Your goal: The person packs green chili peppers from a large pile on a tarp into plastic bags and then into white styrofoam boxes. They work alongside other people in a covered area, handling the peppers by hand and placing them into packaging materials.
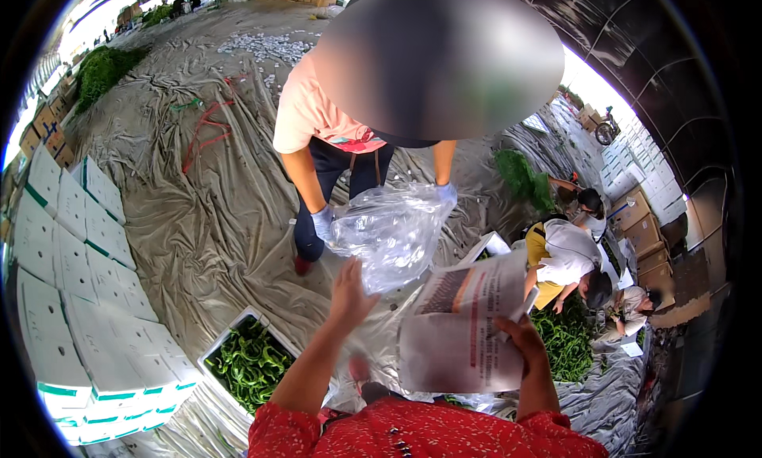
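My right hand is closed on a printed newspaper, which hangs as a broad sheet in front of my body. My left hand is raised with its fingers stretched out and nothing in it. It is right beside the lower left edge of a clear plastic bag; whether it touches the film I cannot tell. A co-worker in a pink shirt and pale gloves stands opposite and holds that bag with both hands. Below my left forearm stands a white crate of green peppers.
White cartons are stacked at the left. Crumpled sheeting covers the ground. At the right, several people work by a heap of green peppers, with brown boxes behind them. A red strap lies on the sheeting.
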Demonstrator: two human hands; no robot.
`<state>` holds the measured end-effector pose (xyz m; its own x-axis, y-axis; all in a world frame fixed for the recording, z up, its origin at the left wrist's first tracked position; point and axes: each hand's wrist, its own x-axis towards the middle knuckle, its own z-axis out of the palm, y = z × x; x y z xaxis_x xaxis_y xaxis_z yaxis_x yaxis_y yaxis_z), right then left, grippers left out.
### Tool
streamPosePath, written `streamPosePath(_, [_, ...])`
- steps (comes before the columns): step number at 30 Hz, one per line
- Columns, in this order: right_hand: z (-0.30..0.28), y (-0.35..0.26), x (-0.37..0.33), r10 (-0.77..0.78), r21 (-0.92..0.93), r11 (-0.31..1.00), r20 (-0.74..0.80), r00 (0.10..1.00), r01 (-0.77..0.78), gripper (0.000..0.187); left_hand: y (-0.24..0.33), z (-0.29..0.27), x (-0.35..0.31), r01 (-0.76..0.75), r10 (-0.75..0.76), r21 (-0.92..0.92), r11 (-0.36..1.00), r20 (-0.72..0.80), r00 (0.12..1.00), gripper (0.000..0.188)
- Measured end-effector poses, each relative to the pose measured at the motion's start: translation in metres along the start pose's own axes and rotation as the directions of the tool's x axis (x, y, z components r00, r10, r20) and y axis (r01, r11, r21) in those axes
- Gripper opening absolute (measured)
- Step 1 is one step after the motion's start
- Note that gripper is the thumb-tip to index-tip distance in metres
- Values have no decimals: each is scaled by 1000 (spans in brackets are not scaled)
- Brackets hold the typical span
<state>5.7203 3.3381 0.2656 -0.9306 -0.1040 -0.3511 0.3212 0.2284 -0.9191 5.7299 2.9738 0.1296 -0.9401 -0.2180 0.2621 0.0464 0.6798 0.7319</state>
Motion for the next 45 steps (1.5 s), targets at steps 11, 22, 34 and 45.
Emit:
streamPosePath(11, [-56, -23, -10, 15, 112, 994, -278, 960, 17, 48, -61, 139, 113, -126, -155, 642, 756, 362, 919, 97])
streamPosePath(22, [-75, 49, 41, 137, 327, 943, -192, 972, -68, 43, -136, 144, -27, -204, -493, 605, 770, 766, 413, 27])
streamPosePath(34, [-39, 59, 78, 126, 312, 947, -154, 980, -72, 33, -43, 90, -106, 208, -516, 477, 854, 722, 461, 91])
streamPosePath(45, [-56, 42, 19, 130, 405, 912, -431, 893, 63, 45, -34, -34, 17, 233, -194, -8, 972, 525, 829, 61])
